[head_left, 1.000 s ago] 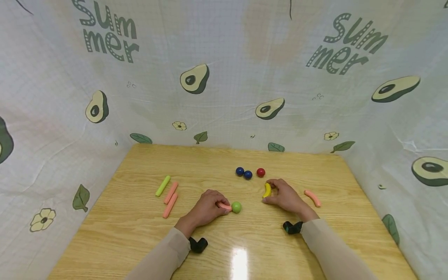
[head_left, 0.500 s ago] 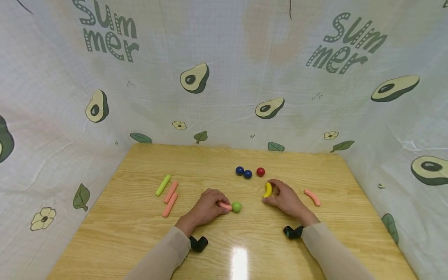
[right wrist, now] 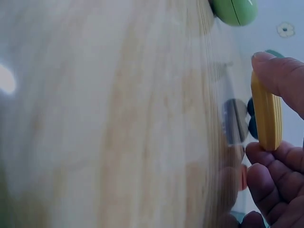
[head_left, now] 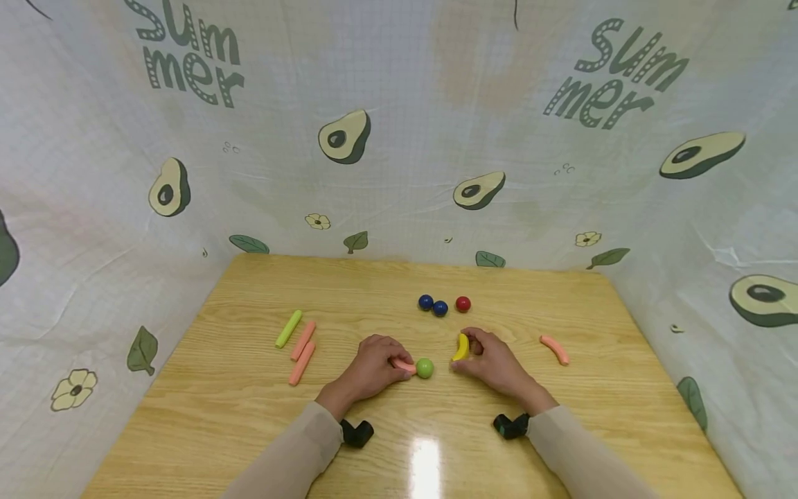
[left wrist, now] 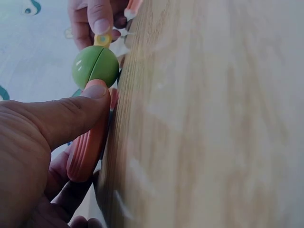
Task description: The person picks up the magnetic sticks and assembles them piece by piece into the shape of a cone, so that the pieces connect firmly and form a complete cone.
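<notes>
My left hand (head_left: 375, 366) pinches a curved salmon-pink building stick (left wrist: 84, 154), ridged along its side, between thumb and fingers. At that stick's right end sits a green ball (head_left: 424, 368) with a seam line, touching the tip in the left wrist view. My right hand (head_left: 492, 360) holds a curved yellow building stick (head_left: 460, 347) by its two ends, thumb at the near end and fingertips at the far end. The yellow stick (right wrist: 267, 111) is to the right of the green ball, with a gap between them in the head view.
Two blue balls (head_left: 433, 305) and a red ball (head_left: 463, 304) lie behind the hands. A lime straight stick (head_left: 289, 329) and two salmon straight sticks (head_left: 302, 363) lie at the left. Another curved salmon stick (head_left: 554, 350) is at the right. Patterned cloth (head_left: 399, 138) hangs around the wooden table (head_left: 374, 284).
My right hand has moved left with the yellow stick, closer to the green ball. The left hand, its salmon stick and the green ball have shifted very slightly right.
</notes>
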Demonstrator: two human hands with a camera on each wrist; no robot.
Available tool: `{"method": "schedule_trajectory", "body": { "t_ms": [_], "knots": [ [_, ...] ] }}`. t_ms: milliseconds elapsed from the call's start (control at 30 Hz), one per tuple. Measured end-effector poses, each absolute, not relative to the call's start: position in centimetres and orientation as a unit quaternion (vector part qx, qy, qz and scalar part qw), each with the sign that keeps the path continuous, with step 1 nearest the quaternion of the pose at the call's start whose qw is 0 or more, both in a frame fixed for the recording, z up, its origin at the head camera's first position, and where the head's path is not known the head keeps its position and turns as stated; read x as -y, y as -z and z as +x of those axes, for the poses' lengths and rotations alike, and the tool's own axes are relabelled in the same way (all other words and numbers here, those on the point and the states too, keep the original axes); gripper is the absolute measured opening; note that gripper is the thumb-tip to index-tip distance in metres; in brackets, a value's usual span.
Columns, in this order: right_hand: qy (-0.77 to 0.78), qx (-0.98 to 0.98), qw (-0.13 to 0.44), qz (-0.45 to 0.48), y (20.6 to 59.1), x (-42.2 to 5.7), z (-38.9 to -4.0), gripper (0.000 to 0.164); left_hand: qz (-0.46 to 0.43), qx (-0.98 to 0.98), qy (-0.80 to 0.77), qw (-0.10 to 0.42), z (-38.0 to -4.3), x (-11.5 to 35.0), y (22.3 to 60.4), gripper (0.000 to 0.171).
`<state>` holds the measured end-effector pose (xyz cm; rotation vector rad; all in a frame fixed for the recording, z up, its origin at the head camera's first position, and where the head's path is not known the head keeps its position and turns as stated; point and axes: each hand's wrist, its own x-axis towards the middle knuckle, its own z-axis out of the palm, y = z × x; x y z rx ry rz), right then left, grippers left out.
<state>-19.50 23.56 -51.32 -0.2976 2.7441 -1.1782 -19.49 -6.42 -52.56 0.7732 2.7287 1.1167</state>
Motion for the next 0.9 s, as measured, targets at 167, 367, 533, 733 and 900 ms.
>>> {"method": "schedule_trajectory", "body": {
  "t_ms": [167, 367, 533, 733, 900],
  "knots": [
    [0.379, -0.917, 0.068, -0.109, 51.5, -22.9, -19.3, 0.078, 0.256, -0.898, -0.357, 0.038, -19.5, 6.1, 52.5, 0.011],
    [0.365, -0.921, 0.066, -0.117, 51.5, -22.5, -19.0, 0.08, 0.257, -0.903, -0.342, 0.037, -19.5, 5.6, 52.7, 0.01],
    [0.348, -0.926, 0.061, -0.132, 51.6, -22.4, -19.0, 0.08, 0.253, -0.904, -0.341, 0.039, -19.5, 5.3, 52.8, 0.009],
    [0.337, -0.929, 0.055, -0.143, 51.7, -22.4, -19.0, 0.079, 0.255, -0.903, -0.343, 0.039, -19.5, 5.1, 52.8, 0.008],
    [0.326, -0.932, 0.051, -0.151, 51.8, -22.4, -19.0, 0.079, 0.256, -0.905, -0.338, 0.038, -19.5, 4.9, 53.0, 0.009]
  ]
}}
